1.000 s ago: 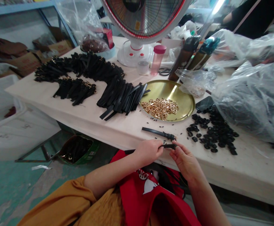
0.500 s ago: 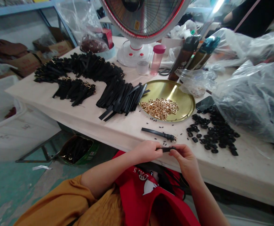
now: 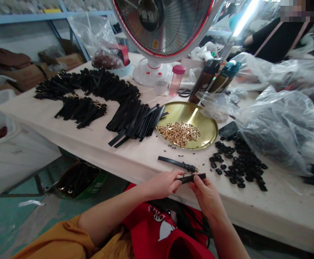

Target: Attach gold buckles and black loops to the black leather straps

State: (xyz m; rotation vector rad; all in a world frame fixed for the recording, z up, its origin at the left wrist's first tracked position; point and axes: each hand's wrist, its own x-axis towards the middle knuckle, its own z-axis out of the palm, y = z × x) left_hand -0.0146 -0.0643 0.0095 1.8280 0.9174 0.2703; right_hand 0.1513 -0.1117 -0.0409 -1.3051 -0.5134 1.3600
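Observation:
A short black strap (image 3: pixel 188 179) is stretched between my two hands, just above the table's front edge. My left hand (image 3: pixel 170 183) pinches its left end. With thumb and fingers, my right hand (image 3: pixel 202 186) grips it near the right end, which sticks out past the thumb. Just behind lies another black strap (image 3: pixel 175 163), with a gold buckle at its right end. A gold tray (image 3: pixel 205 126) beyond it holds a heap of small gold buckles (image 3: pixel 180 133). Black loops (image 3: pixel 237 162) are scattered to the right of my hands.
Bundles of black straps (image 3: pixel 137 118) cover the table's left and middle. A fan (image 3: pixel 159 72), a pink-lidded bottle (image 3: pixel 177 81) and spray cans (image 3: pixel 205 79) stand at the back. Plastic bags (image 3: pixel 286 122) fill the right side. Another person (image 3: pixel 278 39) is at the back right.
The strap's right end now shows past my right thumb, where fingers covered it before. My hands still hold it. The whole view has shifted slightly.

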